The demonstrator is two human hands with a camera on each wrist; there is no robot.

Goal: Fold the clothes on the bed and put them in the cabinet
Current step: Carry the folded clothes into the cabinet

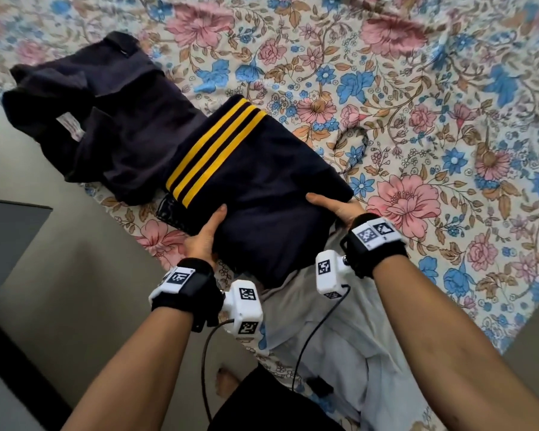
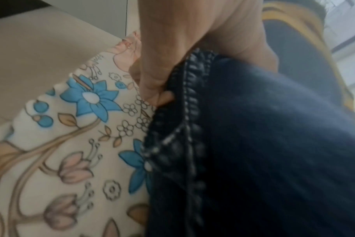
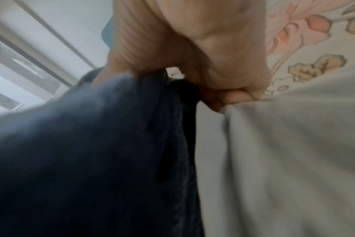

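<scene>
A folded navy garment with three yellow stripes [image 1: 262,181] lies near the bed's near edge. My left hand [image 1: 204,234] grips its left side, thumb on top and fingers tucked beneath. My right hand [image 1: 333,206] grips its right side the same way. In the left wrist view my left hand [image 2: 162,83] curls under the navy garment [image 2: 263,144] by a stitched dark edge. The right wrist view shows my right hand [image 3: 223,89] pinching the navy garment [image 3: 81,152]. A second dark garment [image 1: 106,119], crumpled, lies behind to the left.
A pale grey cloth [image 1: 339,337] lies under the folded garment, also seen as pale cloth [image 3: 294,152]. The floral bedsheet [image 1: 417,104] spreads right and behind. A thin dark loop [image 1: 352,141] rests on the sheet. Beige floor [image 1: 59,275] and a dark furniture edge [image 1: 10,237] sit left.
</scene>
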